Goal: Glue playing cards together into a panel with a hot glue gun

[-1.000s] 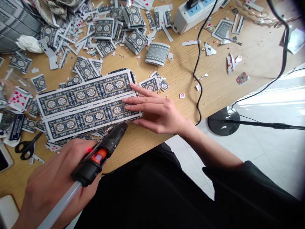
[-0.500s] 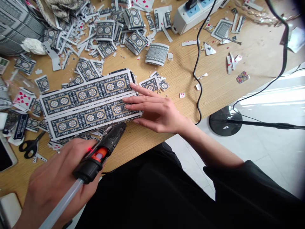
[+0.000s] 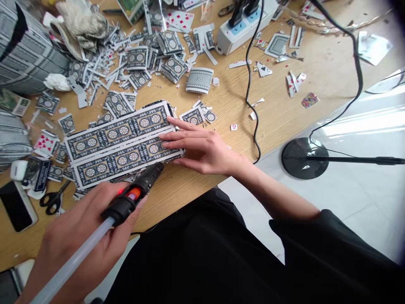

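My left hand point(image 3: 85, 228) is wrapped round a black glue gun point(image 3: 136, 192) with a clear glue stick in its back; a red light shows on it. The gun's nozzle lies close to the near edge of a long panel point(image 3: 122, 143) made of two rows of patterned playing-card backs. On the panel's right end rest the stretched fingers of my right hand point(image 3: 205, 150), slightly apart, with the thumb by its near right corner. The panel's underside is hidden.
Cut card pieces point(image 3: 137, 59) lie heaped behind the panel. Black scissors point(image 3: 53, 198) and a phone point(image 3: 19, 207) are at the left. A power strip point(image 3: 237, 31) stands at the back, and a black cable point(image 3: 248, 84) crosses the wooden table point(image 3: 221, 101). Card-covered round objects point(image 3: 41, 55) stand far left.
The view has shifted a little, showing more at the left and back. The gun's tip stays by the panel's near edge, and my right hand still rests on the panel.
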### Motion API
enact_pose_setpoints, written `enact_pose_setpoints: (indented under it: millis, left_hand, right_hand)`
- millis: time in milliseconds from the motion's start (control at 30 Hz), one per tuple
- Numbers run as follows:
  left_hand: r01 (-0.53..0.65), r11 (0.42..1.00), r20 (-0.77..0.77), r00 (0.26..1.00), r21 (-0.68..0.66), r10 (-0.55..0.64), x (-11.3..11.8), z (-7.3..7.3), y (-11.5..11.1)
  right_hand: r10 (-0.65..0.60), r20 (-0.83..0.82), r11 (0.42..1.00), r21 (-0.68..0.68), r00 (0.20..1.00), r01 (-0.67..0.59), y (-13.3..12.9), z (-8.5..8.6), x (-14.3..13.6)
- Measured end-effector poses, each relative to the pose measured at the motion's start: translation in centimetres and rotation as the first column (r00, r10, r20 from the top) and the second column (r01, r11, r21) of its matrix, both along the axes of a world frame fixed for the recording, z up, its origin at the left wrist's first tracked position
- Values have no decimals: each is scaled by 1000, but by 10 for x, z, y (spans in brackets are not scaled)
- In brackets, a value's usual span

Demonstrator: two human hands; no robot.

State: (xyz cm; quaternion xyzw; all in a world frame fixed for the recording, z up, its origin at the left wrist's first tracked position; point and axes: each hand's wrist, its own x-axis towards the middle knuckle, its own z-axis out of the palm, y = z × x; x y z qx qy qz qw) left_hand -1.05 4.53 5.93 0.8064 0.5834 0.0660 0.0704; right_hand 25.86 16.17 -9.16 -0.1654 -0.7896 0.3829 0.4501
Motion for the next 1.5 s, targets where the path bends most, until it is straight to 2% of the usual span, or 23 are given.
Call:
enact_pose_setpoints:
  millis: [133, 267, 333, 400, 467, 567, 700, 767, 833, 900, 967, 1000, 1067, 1133, 1200, 1233, 1267, 1333, 1433, 1500]
  left_hand:
    - [62, 997, -62, 996, 48, -59, 8, 4, 4]
    - [32, 998, -138, 990, 62, -23, 8, 10, 9]
    - [-40, 999, -155, 987, 29, 44, 8, 15, 15]
    - [-129, 988, -139, 983, -89, 116, 10, 20, 24]
    - [-221, 953, -115, 973, -209, 200, 11, 24, 32]
    - [-330, 900, -127, 944, -285, 306, 4, 28, 37]
    - [-452, 844, -94, 891, -287, 445, -27, 25, 19]
    - [-520, 813, 35, 837, -261, 547, -43, 19, 0]
    - [-535, 795, 227, 768, -287, 599, -56, 7, -21]
    - [-612, 723, 403, 603, -320, 689, -66, -10, -43]
    - [-690, 604, 459, 420, -399, 783, -75, -29, -64]
    - [-749, 540, 477, 340, -385, 811, -81, -39, -73]
    - [-830, 387, 400, 221, -403, 889, -92, -54, -91]
    - [-888, 240, 290, 128, -393, 948, -103, -64, -106]
    - [-913, 127, 185, 58, -388, 981, -112, -67, -117]
    - [-912, 90, 148, 33, -400, 988, -116, -67, -121]
    - [-910, 64, 122, 15, -409, 992, -118, -66, -124]
    - [-901, 48, 74, 18, -430, 997, -119, -63, -125]
    - [-916, 62, -9, 71, -396, 997, -115, -60, -121]
    - [-931, 96, -32, 114, -352, 993, -113, -61, -118]
  right_hand:
    - [-7, 6, 1000, 0, 1000, 7, 1, -1, 0]
    - [-14, -2, 1000, 3, 1000, 14, 2, -3, -1]
    - [-13, -3, 1000, 4, 1000, 13, 2, -2, -1]
    - [-15, -7, 1000, 11, 1000, 15, 2, -2, -1]
    - [-21, -11, 1000, 24, 1000, 21, 1, -1, -1]
    - [-29, -11, 999, 32, 1000, 30, 1, 0, -1]
    - [-38, 1, 999, 19, 999, 38, 0, -1, -2]
    - [-42, 12, 999, 18, 999, 42, -1, -1, -2]
    - [-51, 25, 998, 28, 998, 50, -2, 0, -2]
    - [-63, 30, 997, 43, 998, 62, -3, 2, -2]
    - [-79, 32, 996, 50, 996, 78, -5, 5, -3]
    - [-85, 37, 995, 50, 996, 84, -6, 6, -3]
    - [-94, 55, 995, 42, 994, 91, -7, 9, -3]
    - [-97, 71, 995, 31, 993, 95, -8, 12, -2]
    - [-104, 79, 994, 19, 991, 103, -9, 13, -2]
    - [-109, 81, 994, 14, 991, 108, -9, 14, -2]
    - [-112, 84, 994, 6, 990, 112, -9, 14, -2]
    - [-118, 92, 993, -11, 989, 119, -9, 15, -2]
    - [-122, 108, 992, -22, 987, 125, -10, 17, -2]
    - [-127, 117, 992, -13, 985, 129, -11, 18, -2]
